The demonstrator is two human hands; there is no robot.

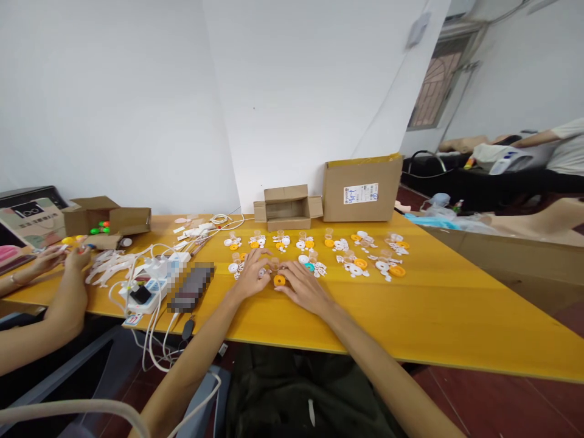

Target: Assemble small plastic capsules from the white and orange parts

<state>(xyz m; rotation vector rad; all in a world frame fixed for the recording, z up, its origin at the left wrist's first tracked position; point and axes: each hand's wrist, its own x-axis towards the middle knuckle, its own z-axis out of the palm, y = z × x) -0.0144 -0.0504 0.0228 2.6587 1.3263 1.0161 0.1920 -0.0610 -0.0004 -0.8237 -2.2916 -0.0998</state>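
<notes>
Fingers of the left hand (250, 278) curl narrowly about a small white piece (261, 273); whether they grip it, cannot tell. Right hand (308, 291): thumb and forefinger parted, with an orange disc (280, 280) at their tips, above the near part of the yellow table (392, 316). Clear cup (274, 264) between the hands. Beyond and to the right, small clusters of white parts (357, 269), orange wheels and clear cups; one teal wheel (309, 267) just beside the right hand. Farther back, an open carton (287, 223) near a larger cardboard box (360, 188). Left side: dark phone (191, 288), white power strip (152, 292), another person's hands (76, 258) near coloured balls (100, 229) in a box.
</notes>
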